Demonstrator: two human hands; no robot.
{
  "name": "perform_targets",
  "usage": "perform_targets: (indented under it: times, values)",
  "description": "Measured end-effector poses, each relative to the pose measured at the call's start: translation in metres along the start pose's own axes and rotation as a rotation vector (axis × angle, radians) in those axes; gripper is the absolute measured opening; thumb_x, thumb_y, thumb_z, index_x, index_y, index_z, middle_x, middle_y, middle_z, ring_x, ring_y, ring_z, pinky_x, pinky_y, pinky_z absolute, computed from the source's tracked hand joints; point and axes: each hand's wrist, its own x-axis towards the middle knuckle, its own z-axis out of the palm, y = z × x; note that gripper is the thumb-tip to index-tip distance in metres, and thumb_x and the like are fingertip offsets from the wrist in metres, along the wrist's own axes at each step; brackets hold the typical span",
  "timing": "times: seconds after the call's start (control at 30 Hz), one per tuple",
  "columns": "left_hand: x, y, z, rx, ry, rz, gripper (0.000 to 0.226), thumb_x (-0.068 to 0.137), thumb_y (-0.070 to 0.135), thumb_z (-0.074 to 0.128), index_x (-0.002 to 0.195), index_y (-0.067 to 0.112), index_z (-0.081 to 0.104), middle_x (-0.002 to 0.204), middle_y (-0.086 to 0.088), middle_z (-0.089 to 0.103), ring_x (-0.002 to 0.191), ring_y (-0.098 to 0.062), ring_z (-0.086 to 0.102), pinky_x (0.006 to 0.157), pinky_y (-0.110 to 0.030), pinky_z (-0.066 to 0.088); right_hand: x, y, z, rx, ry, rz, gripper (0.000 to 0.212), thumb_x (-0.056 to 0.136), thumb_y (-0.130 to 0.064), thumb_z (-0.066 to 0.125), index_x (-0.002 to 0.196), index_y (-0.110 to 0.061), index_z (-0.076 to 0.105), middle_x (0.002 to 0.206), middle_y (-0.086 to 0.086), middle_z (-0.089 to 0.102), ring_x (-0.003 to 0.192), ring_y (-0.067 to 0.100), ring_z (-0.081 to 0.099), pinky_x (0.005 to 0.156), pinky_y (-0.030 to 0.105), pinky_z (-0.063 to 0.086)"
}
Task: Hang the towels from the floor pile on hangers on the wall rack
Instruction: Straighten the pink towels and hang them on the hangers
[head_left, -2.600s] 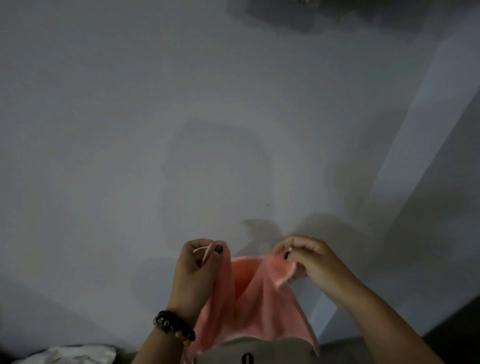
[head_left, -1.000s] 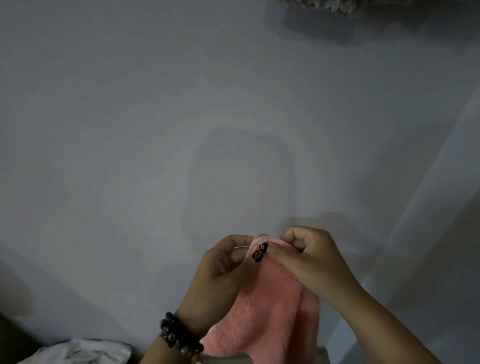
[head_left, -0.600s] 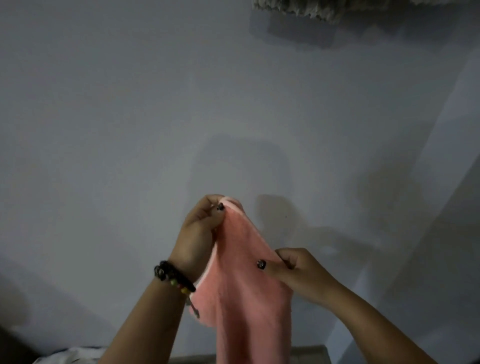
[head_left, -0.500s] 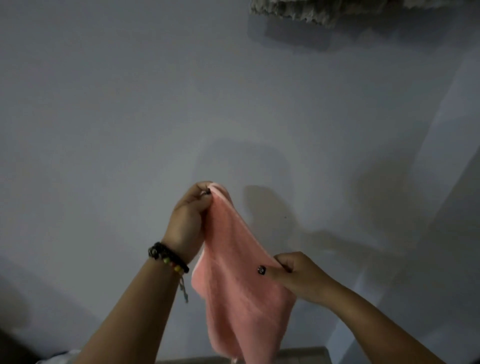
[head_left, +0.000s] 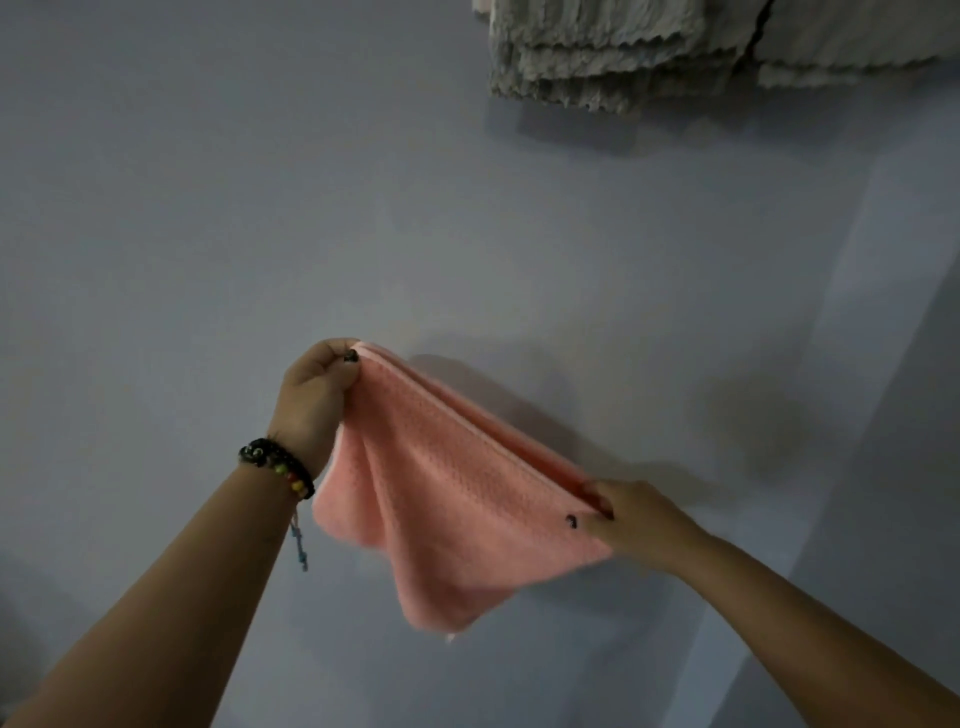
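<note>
Holding a soft pink fleecy towel (head_left: 457, 499) stretched in the air before a plain grey-white wall (head_left: 208, 208), I have one end in each hand. My left hand (head_left: 314, 400) is raised higher, its fingers (head_left: 337, 364) curled and pinched tight on the towel's upper left corner, thumb pressed against the folded edge. My right hand (head_left: 636, 522) sits lower and to the right, thumb and fingers clamped on the other corner. The folded top edge runs taut in a slant between the two grips, and the rest of the cloth hangs down in loose folds, ending in a drooping point below the middle. A dark beaded bracelet with a few coloured beads (head_left: 278, 465) circles my left wrist, and a thin blue cord dangles from it. High at the upper right, pale grey towels with scalloped edges (head_left: 613, 57) hang against the wall, well apart from the pink one.
</note>
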Motion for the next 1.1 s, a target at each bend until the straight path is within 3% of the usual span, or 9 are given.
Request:
perform_targets:
  times: [0.1, 0.17, 0.33, 0.5, 0.6, 0.67, 0.73, 0.83, 1.1]
  values:
    - [-0.002, -0.01, -0.006, 0.071, 0.055, 0.007, 0.031, 0.094, -0.007, 0.043, 0.083, 0.015, 0.062, 0.074, -0.002, 0.056, 0.063, -0.008, 0.05, 0.057, -0.016, 0.044, 0.014, 0.017, -0.023, -0.102, 0.178, 0.016, 0.032, 0.083, -0.047, 0.064, 0.097, -0.019, 0.07, 0.08, 0.0, 0.066, 0.085, 0.024, 0.067, 0.067, 0.029, 0.045]
    - [-0.002, -0.019, -0.009, 0.109, 0.059, -0.008, 0.03, 0.095, -0.005, 0.045, 0.083, 0.016, 0.064, 0.075, -0.002, 0.058, 0.067, -0.012, 0.052, 0.063, -0.023, 0.046, 0.02, 0.021, -0.043, -0.154, 0.24, 0.023, 0.034, 0.082, -0.049, 0.066, 0.086, -0.016, 0.072, 0.077, 0.006, 0.068, 0.083, 0.026, 0.068, 0.067, 0.031, 0.046]
    - [-0.004, -0.038, -0.012, 0.117, 0.058, -0.083, 0.028, 0.094, -0.003, 0.046, 0.085, 0.015, 0.066, 0.083, -0.006, 0.061, 0.083, -0.021, 0.054, 0.08, -0.039, 0.045, 0.034, 0.02, -0.081, -0.353, 0.394, 0.145, 0.04, 0.084, -0.047, 0.066, 0.101, -0.01, 0.071, 0.108, 0.013, 0.055, 0.099, 0.031, 0.061, 0.076, 0.031, 0.045]
    - [-0.013, -0.044, -0.012, 0.059, 0.022, -0.121, 0.028, 0.093, -0.006, 0.044, 0.085, 0.01, 0.065, 0.082, -0.006, 0.062, 0.08, -0.02, 0.055, 0.079, -0.037, 0.048, 0.036, 0.027, -0.106, -0.477, 0.299, 0.211, 0.043, 0.082, -0.05, 0.067, 0.096, -0.01, 0.07, 0.103, 0.011, 0.061, 0.101, 0.03, 0.061, 0.077, 0.033, 0.048]
    - [-0.012, -0.05, -0.016, 0.055, 0.048, -0.147, 0.027, 0.092, -0.006, 0.044, 0.087, 0.009, 0.066, 0.087, -0.008, 0.063, 0.083, -0.021, 0.056, 0.081, -0.04, 0.047, 0.033, 0.026, -0.11, -0.3, 0.221, 0.186, 0.042, 0.083, -0.043, 0.069, 0.057, -0.011, 0.059, 0.065, 0.015, 0.054, 0.066, 0.025, 0.054, 0.059, 0.03, 0.037]
    - [-0.011, -0.055, -0.02, 0.066, 0.088, -0.171, 0.026, 0.092, -0.006, 0.046, 0.089, 0.009, 0.067, 0.09, -0.009, 0.064, 0.086, -0.023, 0.057, 0.082, -0.041, 0.047, 0.031, 0.026, -0.111, -0.14, 0.217, 0.203, 0.05, 0.082, -0.039, 0.071, 0.048, -0.014, 0.044, 0.055, 0.011, 0.039, 0.057, 0.019, 0.04, 0.053, 0.031, 0.029]
    - [-0.011, -0.059, -0.022, 0.065, 0.119, -0.198, 0.025, 0.091, -0.006, 0.048, 0.089, 0.009, 0.067, 0.091, -0.008, 0.066, 0.09, -0.024, 0.058, 0.081, -0.036, 0.048, 0.031, 0.026, -0.108, -0.046, 0.293, 0.212, 0.049, 0.079, -0.04, 0.073, 0.054, 0.0, 0.06, 0.053, 0.013, 0.049, 0.056, 0.017, 0.046, 0.052, 0.029, 0.031]
    - [-0.013, -0.064, -0.022, 0.128, 0.161, -0.214, 0.025, 0.089, -0.007, 0.051, 0.086, 0.012, 0.067, 0.089, -0.004, 0.066, 0.091, -0.023, 0.058, 0.081, -0.034, 0.044, 0.03, 0.023, -0.103, 0.09, 0.432, 0.223, 0.031, 0.072, -0.033, 0.08, 0.066, -0.003, 0.073, 0.065, 0.012, 0.068, 0.063, 0.016, 0.06, 0.055, 0.024, 0.039]
    - [-0.029, -0.058, -0.008, 0.463, 0.004, 0.017, 0.013, 0.096, 0.028, 0.056, 0.096, 0.019, 0.065, 0.089, 0.008, 0.065, 0.083, -0.007, 0.059, 0.067, -0.02, 0.043, 0.039, 0.016, -0.094, 0.183, 0.646, 0.171, 0.008, 0.072, -0.009, 0.071, 0.077, -0.008, 0.064, 0.068, 0.002, 0.06, 0.07, 0.024, 0.057, 0.056, 0.022, 0.037]
